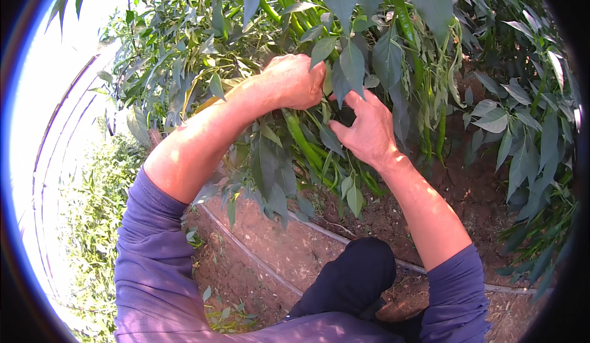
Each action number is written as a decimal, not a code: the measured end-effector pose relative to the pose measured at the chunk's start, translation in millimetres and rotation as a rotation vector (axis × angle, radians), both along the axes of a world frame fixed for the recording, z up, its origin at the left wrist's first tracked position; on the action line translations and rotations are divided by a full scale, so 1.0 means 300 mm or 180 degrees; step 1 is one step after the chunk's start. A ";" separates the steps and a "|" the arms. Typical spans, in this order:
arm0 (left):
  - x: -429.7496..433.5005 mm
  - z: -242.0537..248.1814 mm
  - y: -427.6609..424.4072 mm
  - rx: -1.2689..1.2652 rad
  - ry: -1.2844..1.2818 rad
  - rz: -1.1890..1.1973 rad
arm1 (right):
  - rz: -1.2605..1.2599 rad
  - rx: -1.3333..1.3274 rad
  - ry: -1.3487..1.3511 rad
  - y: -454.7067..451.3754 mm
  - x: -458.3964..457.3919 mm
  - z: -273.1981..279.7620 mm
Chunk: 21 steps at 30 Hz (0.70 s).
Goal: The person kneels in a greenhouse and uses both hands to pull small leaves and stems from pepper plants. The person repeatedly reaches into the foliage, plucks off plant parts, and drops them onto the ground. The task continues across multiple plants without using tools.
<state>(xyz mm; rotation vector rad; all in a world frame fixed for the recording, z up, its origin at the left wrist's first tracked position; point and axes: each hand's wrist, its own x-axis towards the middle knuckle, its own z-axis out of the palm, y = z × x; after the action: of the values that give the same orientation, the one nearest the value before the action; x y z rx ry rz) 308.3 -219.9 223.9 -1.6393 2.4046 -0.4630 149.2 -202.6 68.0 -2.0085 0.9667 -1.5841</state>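
Both my hands are in the foliage of a pepper plant with long green peppers. My left hand [297, 80] is curled at the stems, its fingertips hidden behind the wrist and leaves, so what it holds cannot be seen. Close to its right, my right hand [366, 126] has thumb and fingers apart beside a stem, its fingertips partly behind a leaf [352, 66]. Below my left hand hangs a long green pepper [299, 135], with several more among the leaves. Other green peppers [403, 11] hang above and right of my right hand.
Pepper plants [525, 112] stand at the right, and more foliage [101, 223] at the left. Thin irrigation hoses [251, 253] run across the brown soil [244, 287] below. My bent knee [368, 260] is under the plant. Curved dark lines [55, 112] cross the bright left side.
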 end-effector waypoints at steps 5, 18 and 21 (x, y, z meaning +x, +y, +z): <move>0.029 -0.002 -0.020 -0.0025 -0.0027 -0.0159 | -0.0324 -0.1025 0.0224 0.003 0.042 -0.018; -0.060 0.064 0.027 0.0351 0.0101 0.0314 | -0.0873 -0.1269 0.0743 -0.015 0.052 0.011; -0.086 0.069 0.041 0.0330 0.0154 0.0366 | -0.0730 -0.1077 0.0561 -0.017 0.031 -0.004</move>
<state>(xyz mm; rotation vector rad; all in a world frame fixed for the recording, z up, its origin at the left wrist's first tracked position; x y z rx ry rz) 282.5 -207.5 244.7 -1.7502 2.3096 -0.2778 158.4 -207.7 66.8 -2.3704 1.0871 -1.8169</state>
